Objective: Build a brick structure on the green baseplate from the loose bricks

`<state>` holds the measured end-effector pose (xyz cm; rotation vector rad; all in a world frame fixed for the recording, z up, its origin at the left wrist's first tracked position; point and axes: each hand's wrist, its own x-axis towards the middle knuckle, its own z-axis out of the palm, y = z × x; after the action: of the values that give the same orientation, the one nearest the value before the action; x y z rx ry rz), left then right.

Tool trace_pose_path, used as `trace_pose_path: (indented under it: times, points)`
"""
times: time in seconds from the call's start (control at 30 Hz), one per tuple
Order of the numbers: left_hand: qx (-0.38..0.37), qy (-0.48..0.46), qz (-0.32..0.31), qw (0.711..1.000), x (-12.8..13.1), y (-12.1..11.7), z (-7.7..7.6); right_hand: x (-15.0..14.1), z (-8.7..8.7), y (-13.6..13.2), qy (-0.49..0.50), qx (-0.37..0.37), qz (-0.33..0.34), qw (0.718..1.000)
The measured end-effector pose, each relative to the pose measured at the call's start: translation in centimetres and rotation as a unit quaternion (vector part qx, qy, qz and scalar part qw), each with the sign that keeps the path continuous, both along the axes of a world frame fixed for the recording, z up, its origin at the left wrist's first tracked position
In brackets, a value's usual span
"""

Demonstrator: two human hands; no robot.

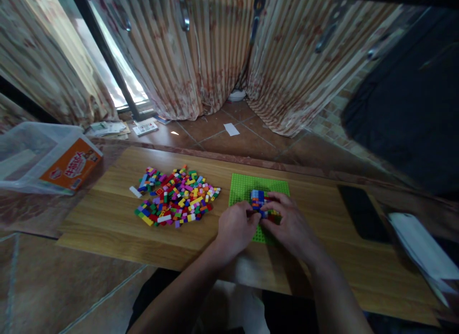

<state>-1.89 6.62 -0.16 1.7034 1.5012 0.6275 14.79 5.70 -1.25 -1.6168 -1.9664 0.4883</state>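
Note:
A small block of stacked toy bricks (pixel 257 196), mostly blue with some orange and red, stands on a green studded baseplate (pixel 241 183). My left hand (pixel 234 228) is at its near left corner, with thumb and fingers pinched together; what the pinch holds, if anything, is hidden. From the right, my right hand (pixel 292 224) curls its fingers against the side of the brick build. Some yellow and red bricks show between those fingers. Both hands cover the near part of the build and some of the baseplate.
Loose mixed-colour bricks (pixel 182 195) lie spread left of the baseplate on the wooden board (pixel 107 214). A clear plastic bin (pixel 36 157) with an orange label sits at far left. To the right are a dark flat slab (pixel 363 212) and a white object (pixel 421 243).

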Motion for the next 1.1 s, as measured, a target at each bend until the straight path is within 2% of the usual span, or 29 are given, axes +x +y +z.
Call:
trace_pose_path:
  times: [0.2, 0.5, 0.73, 1.1]
  points:
    - [0.005, 0.012, 0.001, 1.0, 0.1, 0.0, -0.3, -0.2, 0.4, -0.2, -0.015, 0.014, 0.017, 1.0]
    - [-0.005, 0.032, 0.01, 0.999, 0.4, 0.3, -0.1, 0.5, 0.7, -0.1, -0.005, -0.002, -0.006, 1.0]
    - [-0.032, 0.07, 0.004, 0.997, 0.6, 0.6, 0.0, 1.0, 0.3, 0.4, 0.013, -0.005, -0.041, 0.999]
    - [-0.047, 0.085, 0.001, 0.995, 0.9, 1.0, 0.3, 1.1, 0.1, 0.6, 0.018, -0.024, -0.037, 0.999]
